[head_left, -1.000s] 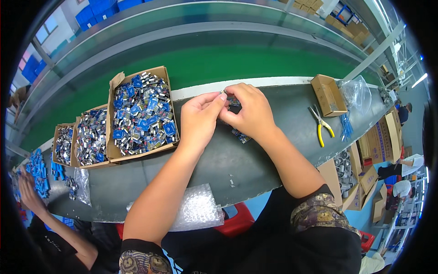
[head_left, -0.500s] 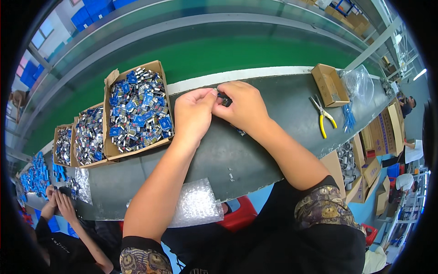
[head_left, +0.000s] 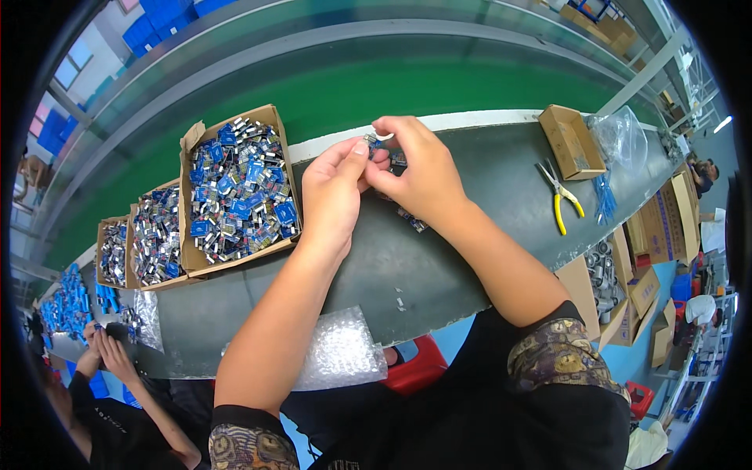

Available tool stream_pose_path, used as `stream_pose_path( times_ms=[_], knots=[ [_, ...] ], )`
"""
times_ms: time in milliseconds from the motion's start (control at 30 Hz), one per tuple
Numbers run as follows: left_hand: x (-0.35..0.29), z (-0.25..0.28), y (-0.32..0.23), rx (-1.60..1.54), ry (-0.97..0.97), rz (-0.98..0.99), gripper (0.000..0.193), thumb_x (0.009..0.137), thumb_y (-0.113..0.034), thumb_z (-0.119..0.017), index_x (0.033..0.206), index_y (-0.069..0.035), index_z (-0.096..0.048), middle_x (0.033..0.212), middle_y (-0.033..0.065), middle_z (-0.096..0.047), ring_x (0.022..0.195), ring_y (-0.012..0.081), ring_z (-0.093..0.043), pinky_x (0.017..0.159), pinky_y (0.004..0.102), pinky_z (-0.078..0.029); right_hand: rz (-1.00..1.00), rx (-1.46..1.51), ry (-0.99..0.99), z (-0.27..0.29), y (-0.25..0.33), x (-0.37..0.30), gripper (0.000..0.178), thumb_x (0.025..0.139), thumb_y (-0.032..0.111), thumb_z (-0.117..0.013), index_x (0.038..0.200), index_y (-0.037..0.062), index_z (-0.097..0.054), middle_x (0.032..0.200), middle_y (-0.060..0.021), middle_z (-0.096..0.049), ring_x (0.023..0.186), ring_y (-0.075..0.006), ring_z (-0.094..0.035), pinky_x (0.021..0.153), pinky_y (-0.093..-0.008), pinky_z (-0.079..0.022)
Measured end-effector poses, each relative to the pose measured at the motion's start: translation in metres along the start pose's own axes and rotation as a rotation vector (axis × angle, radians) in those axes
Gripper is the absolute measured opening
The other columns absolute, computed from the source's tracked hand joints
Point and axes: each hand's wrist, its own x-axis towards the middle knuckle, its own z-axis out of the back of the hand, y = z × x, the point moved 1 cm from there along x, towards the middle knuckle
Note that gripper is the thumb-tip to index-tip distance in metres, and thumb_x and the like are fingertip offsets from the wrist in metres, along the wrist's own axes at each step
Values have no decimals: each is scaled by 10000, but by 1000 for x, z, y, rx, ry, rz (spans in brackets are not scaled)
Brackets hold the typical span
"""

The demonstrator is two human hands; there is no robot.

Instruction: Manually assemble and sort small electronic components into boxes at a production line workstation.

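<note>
Over the table's far side, my left hand (head_left: 333,184) pinches a small circuit board (head_left: 371,142) with a silver metal connector between thumb and fingertips. Close against it is my right hand (head_left: 427,168), its thumb and forefinger spread apart around the board. No thing shows gripped between them, though its other fingers are partly hidden. Beneath the right hand, small circuit-board parts (head_left: 413,221) lie on the dark table, mostly covered by it. To the left stands a cardboard box (head_left: 274,125) heaped with blue and silver small boards.
Two more part-filled boxes (head_left: 188,280) stand further left, near a co-worker's hands (head_left: 110,348). Yellow-handled pliers (head_left: 559,200), blue ties (head_left: 604,200) and a small cardboard box (head_left: 583,174) lie right. Bubble wrap (head_left: 338,352) hangs over the near edge. A green conveyor (head_left: 439,82) runs behind.
My right thumb and forefinger have parted, and the black piece they held no longer shows plainly. The small board in my left fingertips has come more into view.
</note>
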Motion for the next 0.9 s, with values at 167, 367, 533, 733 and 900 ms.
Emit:
stream_pose_path(
  times_ms=[167, 367, 533, 733, 900],
  knots=[
    [-2, -4, -2, -47, 53, -34, 304, 999, -163, -544, 1192, 69, -584, 1060, 157, -675, 987, 212, -670, 909, 319, -532, 134, 23, -32, 7, -6, 4, 373, 709, 80, -755, 1045, 33, -600, 994, -100, -647, 840, -237, -661, 739, -337, -533],
    [-3, -5, -5, -58, 55, -41, 310, 981, -173, -584, 1183, 62, -600, 1070, 151, -680, 990, 205, -670, 912, 320, -531, 81, 92, -12, 8, -3, 5, 368, 705, 70, -738, 1044, 31, -600, 983, -99, -645, 832, -226, -656, 731, -328, -530],
    [-3, -6, -6, -67, 85, -52, 309, 976, -177, -597, 1187, 48, -608, 1073, 136, -686, 995, 197, -668, 910, 316, -528, 85, 90, -26, 8, -4, 5, 373, 705, 63, -728, 1052, 25, -597, 988, -99, -646, 831, -222, -660, 731, -325, -530],
    [-5, -6, -5, -79, 92, -55, 303, 982, -193, -590, 1186, 31, -605, 1080, 134, -686, 977, 189, -668, 897, 310, -529, 81, 105, -26, 7, -3, 2, 386, 703, 59, -732, 1063, 22, -598, 1004, -104, -650, 835, -216, -664, 738, -320, -531],
    [-6, -3, -5, -22, -7, -58, 340, 992, -301, -574, 1142, 3, -598, 985, 92, -678, 892, 169, -667, 795, 299, -543, 17, 116, -63, 9, -5, 2, 342, 736, 69, -747, 1046, 22, -610, 988, -92, -656, 850, -168, -659, 747, -301, -526]
  ],
)
